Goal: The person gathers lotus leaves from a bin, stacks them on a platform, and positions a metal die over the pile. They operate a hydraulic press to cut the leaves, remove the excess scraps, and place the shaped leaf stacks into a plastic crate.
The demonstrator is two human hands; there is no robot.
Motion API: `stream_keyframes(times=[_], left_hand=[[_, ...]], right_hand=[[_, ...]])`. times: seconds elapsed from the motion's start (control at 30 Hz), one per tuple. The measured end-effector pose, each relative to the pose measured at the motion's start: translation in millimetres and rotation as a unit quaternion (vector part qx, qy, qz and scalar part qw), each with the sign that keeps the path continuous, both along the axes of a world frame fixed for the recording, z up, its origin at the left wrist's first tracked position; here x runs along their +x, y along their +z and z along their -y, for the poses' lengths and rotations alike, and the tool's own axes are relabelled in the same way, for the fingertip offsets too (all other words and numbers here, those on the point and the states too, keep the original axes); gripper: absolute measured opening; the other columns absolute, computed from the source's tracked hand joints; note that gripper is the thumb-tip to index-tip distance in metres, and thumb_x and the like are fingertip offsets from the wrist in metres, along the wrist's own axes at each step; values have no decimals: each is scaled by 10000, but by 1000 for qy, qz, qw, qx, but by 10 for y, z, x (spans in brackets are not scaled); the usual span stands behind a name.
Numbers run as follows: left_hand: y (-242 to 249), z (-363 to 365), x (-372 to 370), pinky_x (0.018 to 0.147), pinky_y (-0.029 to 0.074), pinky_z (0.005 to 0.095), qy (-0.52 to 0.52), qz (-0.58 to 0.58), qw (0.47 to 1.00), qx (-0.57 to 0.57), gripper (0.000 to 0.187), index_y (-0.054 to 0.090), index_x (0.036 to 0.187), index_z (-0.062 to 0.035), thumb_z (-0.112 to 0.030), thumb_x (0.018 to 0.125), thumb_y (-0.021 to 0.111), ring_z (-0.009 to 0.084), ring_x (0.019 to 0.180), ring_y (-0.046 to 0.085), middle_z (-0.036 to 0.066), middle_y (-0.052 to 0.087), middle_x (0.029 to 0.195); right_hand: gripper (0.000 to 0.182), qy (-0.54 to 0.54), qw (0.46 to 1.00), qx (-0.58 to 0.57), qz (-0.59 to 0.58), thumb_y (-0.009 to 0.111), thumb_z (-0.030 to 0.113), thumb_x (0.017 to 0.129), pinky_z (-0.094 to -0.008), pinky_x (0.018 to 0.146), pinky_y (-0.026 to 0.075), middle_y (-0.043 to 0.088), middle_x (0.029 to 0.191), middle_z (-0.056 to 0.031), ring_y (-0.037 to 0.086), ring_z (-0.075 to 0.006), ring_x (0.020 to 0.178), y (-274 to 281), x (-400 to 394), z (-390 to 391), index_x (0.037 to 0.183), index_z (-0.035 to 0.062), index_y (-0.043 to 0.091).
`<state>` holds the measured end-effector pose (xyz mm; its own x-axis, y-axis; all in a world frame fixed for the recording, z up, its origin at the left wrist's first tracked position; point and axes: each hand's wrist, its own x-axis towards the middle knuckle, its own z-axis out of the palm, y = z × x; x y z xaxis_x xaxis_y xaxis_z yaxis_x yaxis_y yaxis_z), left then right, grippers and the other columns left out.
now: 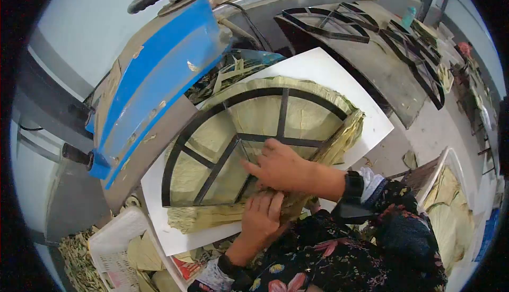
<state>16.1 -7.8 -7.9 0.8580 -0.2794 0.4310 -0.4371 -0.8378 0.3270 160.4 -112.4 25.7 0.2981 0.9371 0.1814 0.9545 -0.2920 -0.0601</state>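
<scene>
Left hand (261, 217) curled at pale leaves (199, 220); right hand (278, 166) half-curled over black frame (283, 114). I can't tell either grip.

Moderately bright, diffuse light reaches most of the view; its source is out of sight. The white board (371, 127) looks brightest, and pale glare streaks the blue cover (185, 32). Shadows are soft. The black frame (282, 113) is fairly sharp, the far right softer. Wide-angle distortion bends the edges, and the corners fall to black.
</scene>
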Motion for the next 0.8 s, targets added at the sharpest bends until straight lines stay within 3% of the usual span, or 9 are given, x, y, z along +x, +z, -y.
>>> stream_keyframes(times=[0.07, 0.1, 0.17, 0.27, 0.37, 0.47, 0.57, 0.73, 0.8], left_hand=[[-22, 36, -3, 831, 403, 464, 19, 9, 1000, 14, 756, 425, 1210, -17, -333, 605, 751, 339, 987, 509, 164, 512, 1051], [-29, 38, 1, 833, 399, 462, 21, 4, 1000, 18, 764, 434, 1198, -21, -344, 587, 761, 338, 986, 507, 161, 511, 1049], [-18, 55, -6, 836, 395, 459, 24, -3, 999, 20, 772, 444, 1187, -25, -354, 569, 771, 337, 986, 506, 158, 510, 1047], [30, 94, -22, 836, 391, 455, 47, -10, 998, 46, 778, 466, 1156, -35, -354, 526, 792, 336, 974, 507, 150, 516, 1036], [31, 111, -2, 829, 393, 454, 58, -5, 998, 35, 781, 481, 1131, -40, -381, 505, 801, 335, 954, 511, 144, 523, 1015], [2, 112, -18, 817, 401, 454, 61, -5, 998, 23, 759, 481, 1127, -42, -384, 529, 799, 334, 940, 519, 143, 530, 1004], [-7, 134, -31, 823, 410, 453, 77, -6, 997, 22, 752, 485, 1144, -37, -387, 553, 792, 338, 941, 526, 146, 534, 1005], [-36, 123, -46, 853, 416, 447, 56, -34, 998, -12, 766, 493, 1193, -33, -352, 552, 766, 349, 977, 524, 153, 536, 1022], [-238, 97, -55, 854, 419, 435, 68, 36, 997, 14, 753, 493, 1197, -34, -326, 553, 750, 335, 978, 525, 146, 534, 1020]], right_hand=[[442, 27, 999, -15, 37, 577, 223, 743, -388, 721, 468, 619, 713, -50, 626, -252, 696, -108, 23, -4, 1156, 81, 513], [442, 27, 999, -12, 36, 577, 223, 743, -388, 721, 468, 619, 713, -50, 626, -252, 696, -92, 13, -3, 1156, 81, 513], [364, 18, 999, -19, -27, 545, 181, 750, -383, 526, 473, 612, 660, -66, 627, -252, 611, -51, -5, 1, 1096, 72, 517], [328, 38, 999, 0, -34, 556, 184, 742, -365, 418, 438, 601, 619, -74, 625, -263, 568, -85, 16, -12, 1047, 67, 515], [158, 49, 997, 65, -17, 538, 161, 780, -379, 383, 447, 594, 559, -78, 617, -259, 496, -141, 35, 7, 915, 79, 534], [139, 56, 995, 71, -33, 535, 160, 787, -379, 392, 451, 590, 560, -71, 620, -262, 504, -77, 42, 81, 904, 85, 534], [244, 43, 997, -2, -62, 552, 175, 760, -369, 453, 461, 592, 621, -78, 628, -269, 585, -44, 47, 120, 983, 85, 507], [252, 63, 998, 5, -26, 554, 194, 760, -367, 481, 470, 585, 636, -60, 624, -255, 594, -93, 87, 193, 995, 117, 512], [268, 69, 997, 24, -6, 553, 173, 751, -362, 494, 470, 583, 635, -51, 618, -248, 591, -93, 107, 190, 1010, 116, 518]])
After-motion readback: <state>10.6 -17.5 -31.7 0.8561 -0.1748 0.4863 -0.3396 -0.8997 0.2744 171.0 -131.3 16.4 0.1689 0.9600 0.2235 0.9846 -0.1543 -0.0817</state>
